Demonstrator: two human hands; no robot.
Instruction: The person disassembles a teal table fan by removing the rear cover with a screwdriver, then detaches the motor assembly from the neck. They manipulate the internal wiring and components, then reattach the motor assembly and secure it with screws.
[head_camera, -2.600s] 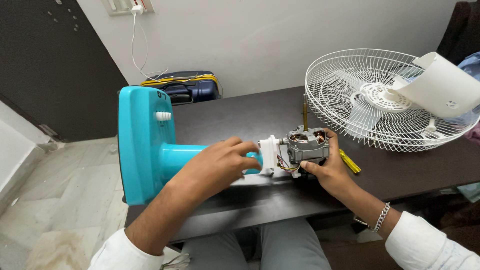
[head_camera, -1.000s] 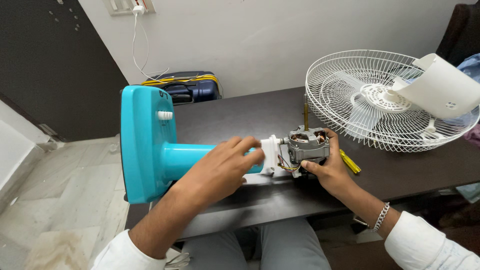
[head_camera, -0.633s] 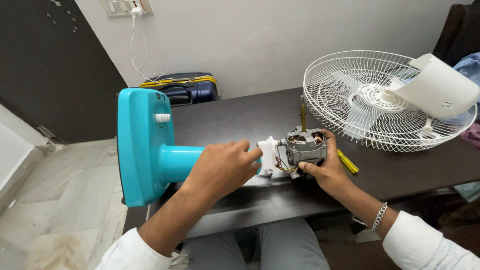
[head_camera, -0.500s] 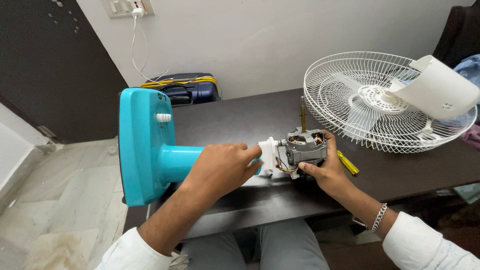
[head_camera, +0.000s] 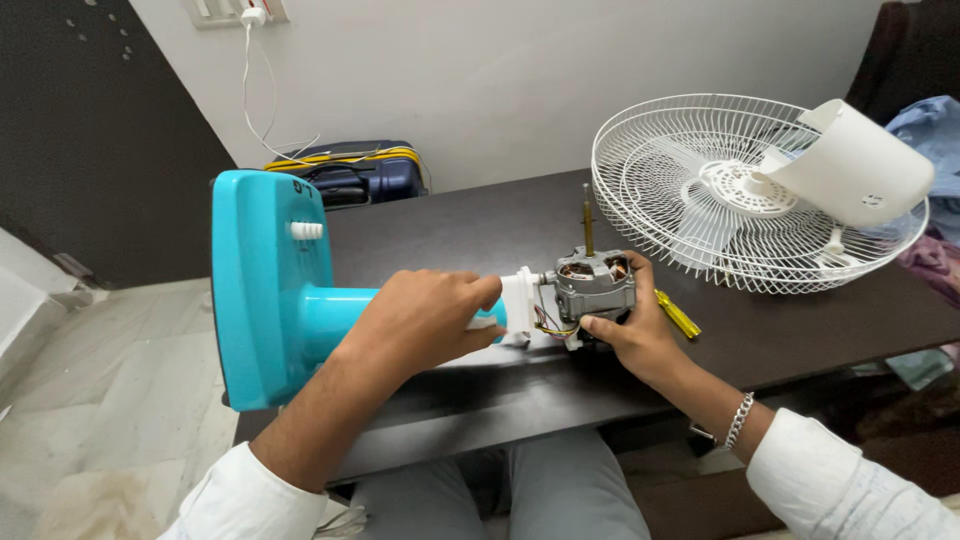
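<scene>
Dark wooden table (head_camera: 480, 225) | white wall (head_camera: 540, 70) | pale tiled floor (head_camera: 100, 400)

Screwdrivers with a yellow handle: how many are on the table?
1: the yellow-handled screwdriver lies on the dark table, just right of the right hand. Others may be hidden behind the hands.

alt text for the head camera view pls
A person's left hand grips the turquoise plastic fan stand lying on a dark table, while the right hand holds its bare grey metal motor. A white wire fan guard lies nearby.
</scene>
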